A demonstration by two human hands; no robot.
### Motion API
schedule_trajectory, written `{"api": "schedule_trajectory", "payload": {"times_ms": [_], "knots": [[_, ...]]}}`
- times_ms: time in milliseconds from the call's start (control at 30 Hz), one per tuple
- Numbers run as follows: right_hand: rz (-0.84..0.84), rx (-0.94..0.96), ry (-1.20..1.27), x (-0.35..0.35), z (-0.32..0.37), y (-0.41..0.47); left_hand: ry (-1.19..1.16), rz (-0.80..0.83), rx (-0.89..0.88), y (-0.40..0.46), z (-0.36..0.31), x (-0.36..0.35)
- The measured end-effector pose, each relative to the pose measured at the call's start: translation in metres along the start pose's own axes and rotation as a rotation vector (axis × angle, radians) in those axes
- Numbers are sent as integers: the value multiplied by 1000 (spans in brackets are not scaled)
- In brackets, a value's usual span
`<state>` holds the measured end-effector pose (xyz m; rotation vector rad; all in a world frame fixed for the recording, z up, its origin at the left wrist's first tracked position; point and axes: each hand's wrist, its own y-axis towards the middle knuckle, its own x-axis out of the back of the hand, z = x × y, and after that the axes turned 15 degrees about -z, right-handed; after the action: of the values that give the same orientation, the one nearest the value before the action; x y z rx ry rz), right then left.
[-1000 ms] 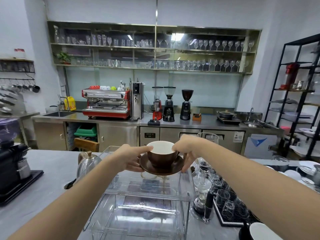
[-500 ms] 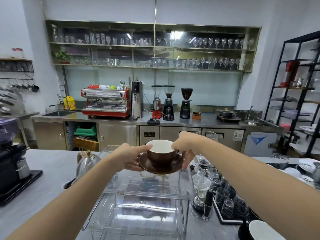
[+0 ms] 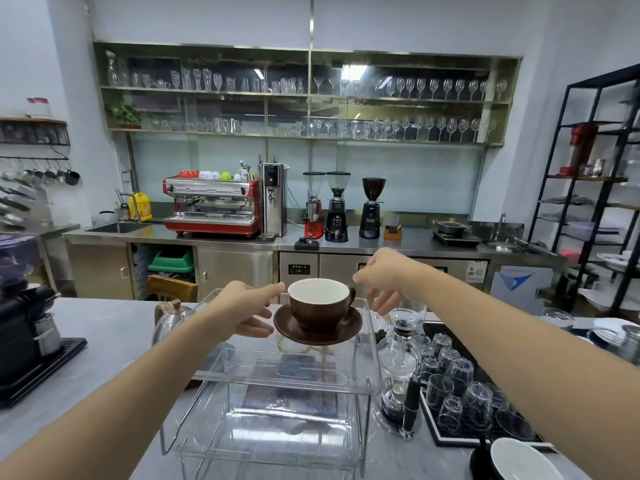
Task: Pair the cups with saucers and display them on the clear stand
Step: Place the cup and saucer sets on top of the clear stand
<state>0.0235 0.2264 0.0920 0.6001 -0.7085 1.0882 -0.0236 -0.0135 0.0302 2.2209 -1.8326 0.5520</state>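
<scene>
A brown cup (image 3: 320, 306) with a white inside stands on a brown saucer (image 3: 317, 329). The pair rests on the top shelf of the clear stand (image 3: 277, 379), towards its back right. My left hand (image 3: 242, 311) is at the saucer's left edge, thumb by the cup's rim and fingers against the saucer. My right hand (image 3: 384, 275) hovers just right of the cup's handle, fingers apart and holding nothing.
A steel kettle (image 3: 169, 318) stands left of the stand. A glass siphon brewer (image 3: 398, 358) and a black mat of upturned glasses (image 3: 460, 386) are close on the right. Another white-lined cup (image 3: 519, 460) sits at the bottom right. A dark grinder (image 3: 24, 317) is far left.
The cup and saucer have come down onto the stand's top shelf. My right hand has let go and lifted away to the right. My left hand stays at the saucer.
</scene>
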Motion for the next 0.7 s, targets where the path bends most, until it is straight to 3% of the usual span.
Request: {"api": "schedule_trajectory", "payload": {"times_ms": [100, 300, 567, 700], "knots": [[-53, 55, -7, 2, -7, -3, 54, -130, -127, -9, -1, -1], [-208, 212, -37, 3, -22, -9, 167, -375, -575, -41, -7, -6], [-336, 351, -114, 14, -58, -31, 372, -387, -1108, -88, -21, -45], [-378, 453, -188, 24, -83, -52, 472, -301, -1166, -103, -22, -74]]}}
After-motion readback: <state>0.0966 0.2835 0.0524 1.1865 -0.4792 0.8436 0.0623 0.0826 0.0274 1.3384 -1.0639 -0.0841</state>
